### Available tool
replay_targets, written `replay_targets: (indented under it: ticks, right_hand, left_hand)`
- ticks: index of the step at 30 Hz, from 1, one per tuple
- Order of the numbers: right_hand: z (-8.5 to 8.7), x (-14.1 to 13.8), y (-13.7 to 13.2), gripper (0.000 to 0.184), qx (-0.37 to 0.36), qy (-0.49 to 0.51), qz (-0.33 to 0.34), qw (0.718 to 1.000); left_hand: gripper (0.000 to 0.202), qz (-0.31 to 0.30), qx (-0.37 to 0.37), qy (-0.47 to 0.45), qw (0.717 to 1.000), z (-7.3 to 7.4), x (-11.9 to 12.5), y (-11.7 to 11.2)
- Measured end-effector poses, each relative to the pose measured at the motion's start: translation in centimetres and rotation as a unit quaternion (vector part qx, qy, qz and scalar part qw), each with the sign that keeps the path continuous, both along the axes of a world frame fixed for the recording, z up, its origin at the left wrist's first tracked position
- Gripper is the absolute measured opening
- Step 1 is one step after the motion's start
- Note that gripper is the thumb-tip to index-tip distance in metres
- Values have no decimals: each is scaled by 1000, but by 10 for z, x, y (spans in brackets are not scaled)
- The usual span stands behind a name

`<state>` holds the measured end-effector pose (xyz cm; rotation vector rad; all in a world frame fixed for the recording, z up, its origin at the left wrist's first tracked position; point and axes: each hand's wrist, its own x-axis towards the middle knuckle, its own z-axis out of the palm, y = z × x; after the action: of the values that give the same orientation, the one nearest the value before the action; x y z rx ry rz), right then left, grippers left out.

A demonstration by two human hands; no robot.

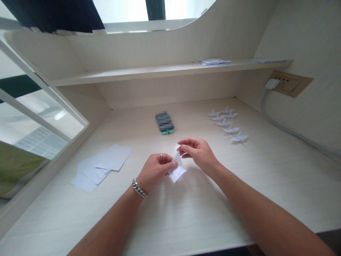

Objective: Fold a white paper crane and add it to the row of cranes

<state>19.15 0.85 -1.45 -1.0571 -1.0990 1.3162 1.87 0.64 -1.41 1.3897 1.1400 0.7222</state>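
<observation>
At the centre, the left hand pinches one partly folded paper between thumb and fingers; toward its one o'clock, the right hand bends its fingers at the upper tip, whether gripping I cannot tell. A shaping fold seems in hand, calling for a steady left pinch while the right works that tip. From there, overlapping loose sheets, too layered to count, lie at nine; one blurred dark object near twelve; seven paper cranes between one and two; two lots of paper shelved toward one.

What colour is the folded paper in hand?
The folded paper is white, clearest in the head view.
</observation>
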Motion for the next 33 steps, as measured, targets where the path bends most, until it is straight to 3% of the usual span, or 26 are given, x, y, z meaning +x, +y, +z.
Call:
replay_targets:
  ticks: [5,15,20,27,33]
  right_hand:
    - [-2,-2,-4,37,34,-66,71,995]
    - [-2,-3,-1,29,-5,55,13,998]
    - [0,1,1,26,-5,33,-32,999]
    - [-8,-3,-2,25,73,-86,4,994]
    - [-9,-6,0,18,49,6,17,999]
  left_hand:
    - [22,8,26,-10,1000,-1,1,0]
    - [16,8,44,16,999,2,2,-2]
    - [15,15,40,16,999,1,3,-2]
    - [17,23,59,20,998,2,4,-1]
    - [15,24,53,10,998,1,4,-1]
